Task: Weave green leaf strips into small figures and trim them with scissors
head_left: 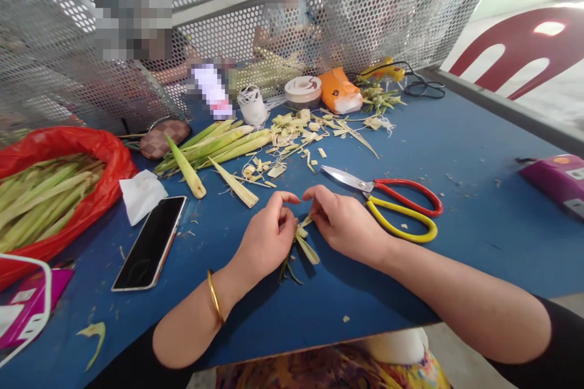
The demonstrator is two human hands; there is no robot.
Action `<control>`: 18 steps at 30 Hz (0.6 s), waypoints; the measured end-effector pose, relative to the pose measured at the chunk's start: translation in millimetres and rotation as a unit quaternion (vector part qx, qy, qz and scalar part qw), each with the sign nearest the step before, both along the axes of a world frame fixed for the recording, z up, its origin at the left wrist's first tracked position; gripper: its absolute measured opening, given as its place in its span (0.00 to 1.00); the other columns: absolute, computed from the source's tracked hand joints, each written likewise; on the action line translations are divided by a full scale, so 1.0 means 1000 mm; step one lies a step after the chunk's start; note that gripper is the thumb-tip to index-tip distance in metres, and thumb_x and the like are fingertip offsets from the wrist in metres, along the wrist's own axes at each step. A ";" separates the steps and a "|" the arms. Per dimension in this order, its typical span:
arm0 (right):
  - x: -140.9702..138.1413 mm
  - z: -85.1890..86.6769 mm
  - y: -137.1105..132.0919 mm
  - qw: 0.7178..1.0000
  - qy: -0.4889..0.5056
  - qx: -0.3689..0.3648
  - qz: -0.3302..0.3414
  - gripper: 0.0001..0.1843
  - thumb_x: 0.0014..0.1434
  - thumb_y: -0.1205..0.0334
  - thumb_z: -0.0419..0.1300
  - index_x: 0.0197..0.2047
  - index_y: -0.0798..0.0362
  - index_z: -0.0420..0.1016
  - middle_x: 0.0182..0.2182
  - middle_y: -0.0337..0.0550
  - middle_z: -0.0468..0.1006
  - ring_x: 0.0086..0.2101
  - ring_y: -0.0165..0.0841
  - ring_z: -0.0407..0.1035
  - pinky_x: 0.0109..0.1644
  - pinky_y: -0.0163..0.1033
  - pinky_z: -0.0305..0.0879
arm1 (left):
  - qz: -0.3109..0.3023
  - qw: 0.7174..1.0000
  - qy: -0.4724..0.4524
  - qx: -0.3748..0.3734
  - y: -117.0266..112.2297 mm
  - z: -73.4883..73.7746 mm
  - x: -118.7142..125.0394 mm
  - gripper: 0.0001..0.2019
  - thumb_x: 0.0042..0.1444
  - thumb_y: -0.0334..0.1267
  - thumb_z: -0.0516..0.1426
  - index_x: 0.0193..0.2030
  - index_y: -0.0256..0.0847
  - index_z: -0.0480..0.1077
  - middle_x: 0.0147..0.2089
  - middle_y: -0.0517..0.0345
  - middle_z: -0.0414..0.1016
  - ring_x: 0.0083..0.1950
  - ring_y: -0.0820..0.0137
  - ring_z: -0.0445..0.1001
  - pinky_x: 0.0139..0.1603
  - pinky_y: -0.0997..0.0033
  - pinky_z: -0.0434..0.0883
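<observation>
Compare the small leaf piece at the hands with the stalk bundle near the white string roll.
The leaf piece is small; the stalk bundle is much larger. The leaf piece is pinched between the left hand and right hand; the stalk bundle lies untouched on the table. Both are plant material with pale green colouring.

Premises appear to be a shared handcraft workplace — blue worktable point(479, 134) backed by a perforated metal screen point(374, 18), people point(285, 21) visible beyond it; scissors point(367, 187), white string point(252, 107) and scattered plant trimmings point(301, 124) noted on the surface; red plastic chair point(524, 30) alongside
</observation>
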State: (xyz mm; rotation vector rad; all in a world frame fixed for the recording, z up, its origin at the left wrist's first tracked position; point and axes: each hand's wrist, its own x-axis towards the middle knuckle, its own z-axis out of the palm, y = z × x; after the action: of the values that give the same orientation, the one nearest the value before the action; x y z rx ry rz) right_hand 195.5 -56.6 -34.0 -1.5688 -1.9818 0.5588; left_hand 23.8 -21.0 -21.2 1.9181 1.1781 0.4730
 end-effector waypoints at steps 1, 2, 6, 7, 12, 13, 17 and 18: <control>-0.001 0.000 -0.001 1.000 -0.013 0.000 -0.001 0.18 0.56 0.75 0.50 0.50 0.55 0.63 0.32 0.44 0.79 0.31 0.37 0.74 0.31 0.36 0.59 | -0.006 1.000 0.021 0.019 -0.001 0.001 0.000 0.12 0.59 0.32 0.50 0.50 0.44 0.62 0.24 0.69 0.64 0.25 0.75 0.63 0.29 0.74 0.60; -0.002 0.000 -0.001 1.000 -0.023 -0.001 -0.001 0.18 0.56 0.75 0.50 0.50 0.55 0.63 0.31 0.44 0.79 0.31 0.38 0.74 0.30 0.36 0.58 | -0.012 0.999 0.037 0.033 -0.001 0.002 0.000 0.13 0.59 0.31 0.50 0.50 0.44 0.62 0.24 0.69 0.65 0.25 0.74 0.63 0.29 0.74 0.60; -0.002 -0.001 -0.003 0.999 -0.036 0.010 -0.008 0.18 0.57 0.75 0.50 0.50 0.55 0.62 0.31 0.44 0.79 0.30 0.38 0.74 0.29 0.36 0.57 | -0.017 0.999 0.032 0.028 -0.001 0.003 -0.001 0.13 0.59 0.32 0.50 0.51 0.45 0.62 0.24 0.69 0.64 0.25 0.74 0.63 0.29 0.74 0.60; -0.002 -0.001 -0.003 0.999 -0.029 0.015 -0.009 0.18 0.56 0.75 0.50 0.50 0.55 0.62 0.32 0.44 0.79 0.29 0.37 0.74 0.29 0.36 0.58 | -0.012 1.000 0.011 0.011 0.001 0.003 -0.001 0.12 0.59 0.33 0.51 0.50 0.44 0.63 0.24 0.69 0.64 0.26 0.74 0.63 0.30 0.74 0.61; 0.004 -0.003 0.001 0.998 0.062 0.032 -0.001 0.17 0.55 0.75 0.52 0.48 0.53 0.63 0.33 0.40 0.79 0.28 0.32 0.72 0.30 0.34 0.62 | 0.031 0.981 -0.126 -0.145 0.010 0.005 -0.002 0.09 0.58 0.39 0.54 0.45 0.40 0.66 0.28 0.64 0.67 0.30 0.75 0.67 0.33 0.75 0.66; 0.005 -0.003 0.001 0.997 0.076 0.033 0.000 0.17 0.55 0.75 0.53 0.47 0.53 0.64 0.33 0.40 0.79 0.28 0.31 0.72 0.31 0.33 0.62 | 0.033 0.975 -0.137 -0.170 0.011 0.006 -0.002 0.11 0.57 0.39 0.57 0.45 0.39 0.67 0.30 0.63 0.69 0.31 0.74 0.68 0.34 0.75 0.67; 0.007 -0.002 0.003 0.995 0.094 0.030 0.002 0.15 0.55 0.75 0.54 0.45 0.52 0.66 0.33 0.39 0.79 0.30 0.31 0.73 0.32 0.33 0.64 | 0.027 0.977 -0.127 -0.170 0.015 0.010 -0.006 0.19 0.50 0.39 0.63 0.49 0.39 0.69 0.35 0.59 0.73 0.36 0.72 0.72 0.40 0.72 0.69; 0.007 -0.002 0.004 0.995 0.096 0.028 0.003 0.15 0.55 0.75 0.54 0.45 0.52 0.66 0.33 0.39 0.80 0.30 0.31 0.73 0.32 0.33 0.64 | 0.031 0.983 -0.109 -0.144 0.015 0.011 -0.007 0.20 0.50 0.40 0.63 0.50 0.39 0.69 0.36 0.58 0.74 0.36 0.71 0.72 0.39 0.71 0.69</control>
State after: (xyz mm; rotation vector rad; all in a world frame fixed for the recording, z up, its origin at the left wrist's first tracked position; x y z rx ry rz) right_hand 202.4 -53.0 -36.0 -1.4195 -1.8427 0.6265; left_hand 16.8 -5.8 -10.2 1.5460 1.0996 0.5023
